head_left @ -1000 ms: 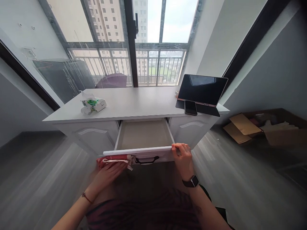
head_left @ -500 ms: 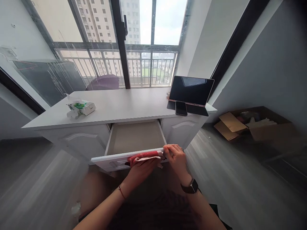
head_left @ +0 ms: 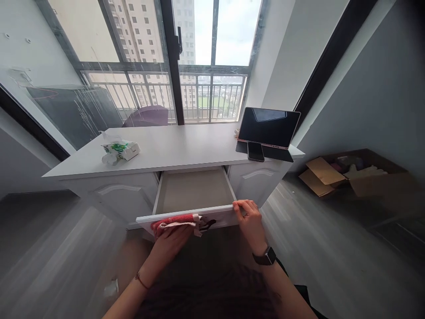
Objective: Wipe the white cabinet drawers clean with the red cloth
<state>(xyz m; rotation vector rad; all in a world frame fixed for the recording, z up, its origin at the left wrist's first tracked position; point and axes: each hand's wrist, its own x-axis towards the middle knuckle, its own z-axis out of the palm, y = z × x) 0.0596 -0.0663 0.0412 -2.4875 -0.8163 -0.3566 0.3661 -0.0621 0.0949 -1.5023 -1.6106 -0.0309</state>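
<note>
A white desk drawer [head_left: 195, 190] is pulled out, its grey inside bare. My left hand [head_left: 172, 242] presses a red and white cloth [head_left: 175, 220] against the left part of the drawer's front panel; the palm side and most of the fingertips are hidden. Right of the cloth a dark curved handle [head_left: 208, 224] shows on the panel. At the panel's right corner my right hand [head_left: 249, 220] grips the top edge, fingers bent over it. This wrist wears a dark watch, and a thin bracelet circles the left one.
On the white desk top [head_left: 186, 144] stand a tissue pack [head_left: 124, 150] at left and a tablet [head_left: 269, 127] at right, with a phone [head_left: 255, 151] before it. An opened cardboard box [head_left: 361, 173] is on the floor at right. Windows [head_left: 212, 88] rise behind the desk.
My left hand has slid the cloth leftward along the drawer front, uncovering the handle. My right hand keeps its hold on the corner. The whole view has shifted slightly.
</note>
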